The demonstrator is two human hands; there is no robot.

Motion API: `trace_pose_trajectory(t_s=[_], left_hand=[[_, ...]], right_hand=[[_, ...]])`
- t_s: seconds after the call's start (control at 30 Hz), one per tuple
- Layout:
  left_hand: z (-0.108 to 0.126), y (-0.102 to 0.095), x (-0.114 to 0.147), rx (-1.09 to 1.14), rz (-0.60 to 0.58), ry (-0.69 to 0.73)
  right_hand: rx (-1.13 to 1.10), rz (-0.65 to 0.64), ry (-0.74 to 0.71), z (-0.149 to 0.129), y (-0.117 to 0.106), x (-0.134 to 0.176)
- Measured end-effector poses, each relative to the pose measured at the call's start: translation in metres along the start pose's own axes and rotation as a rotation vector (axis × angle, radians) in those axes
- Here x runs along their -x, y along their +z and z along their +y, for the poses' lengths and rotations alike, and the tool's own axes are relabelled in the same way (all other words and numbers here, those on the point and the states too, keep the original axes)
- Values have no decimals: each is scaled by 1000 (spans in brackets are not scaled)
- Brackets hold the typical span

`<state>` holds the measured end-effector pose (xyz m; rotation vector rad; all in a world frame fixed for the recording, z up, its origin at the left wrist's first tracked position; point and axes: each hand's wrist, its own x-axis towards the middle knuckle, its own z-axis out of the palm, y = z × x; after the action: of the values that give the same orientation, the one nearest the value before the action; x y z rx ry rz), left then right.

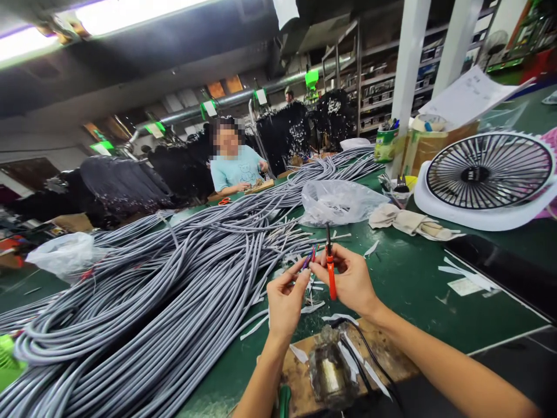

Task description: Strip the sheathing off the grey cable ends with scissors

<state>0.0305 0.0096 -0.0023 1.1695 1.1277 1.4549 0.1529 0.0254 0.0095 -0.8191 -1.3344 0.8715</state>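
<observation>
My left hand (285, 299) is closed in a pinch on thin coloured wires (308, 260), red, blue and purple among them. Close beside it, the fingertips of my right hand (351, 278) meet at the same wires. An orange-handled tool (331, 276) with a narrow dark tip rests in my right hand, its tip pointing up and away from me; its exact kind is hard to make out. Grey cables (209, 273) lie in a large bundle left of my hands, many cut ends near my left hand. White scraps (313, 307) are scattered beneath the wires.
Nearest me, a wooden board (300, 383) bears a round metal pot (331, 371) with a black cord. A plastic bag (343, 200), a cloth glove (409, 222) and a fan (483, 174) lie beyond my right hand. Across the green table (404, 273) sits a person (237, 168).
</observation>
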Motion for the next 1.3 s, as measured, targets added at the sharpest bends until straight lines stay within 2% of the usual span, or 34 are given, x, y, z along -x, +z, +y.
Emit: trace_pose_trajectory(t_s=[0.1, 0.23, 0.4, 0.47, 0.6, 0.7, 0.83, 0.97, 1.13, 1.3], left_hand=[[-1, 4, 0, 90, 83, 8], [2, 8, -1, 227, 130, -15], [10, 5, -1, 390, 145, -131], [12, 3, 0, 431, 97, -137], [13, -1, 2, 471, -107, -100], [12, -3, 2, 387, -168, 33], [10, -10, 0, 210, -114, 390], [12, -18, 1, -31, -69, 613], [14, -24, 3, -258, -19, 720], [17, -27, 3, -246, -51, 670]], right_hand=[[11, 10, -11, 3, 3, 2], [24, 37, -6, 5, 7, 4], [-188, 41, 111, 6, 9, -1], [-263, 14, 186, 8, 10, -5], [-270, -81, 301, 12, 8, -10], [-45, -117, 164, 7, 1, -9], [410, -121, -158, -7, -7, -4], [641, -194, -271, -6, -7, 1], [815, -209, -335, 1, -10, 3], [884, -200, -435, 2, -14, 3]])
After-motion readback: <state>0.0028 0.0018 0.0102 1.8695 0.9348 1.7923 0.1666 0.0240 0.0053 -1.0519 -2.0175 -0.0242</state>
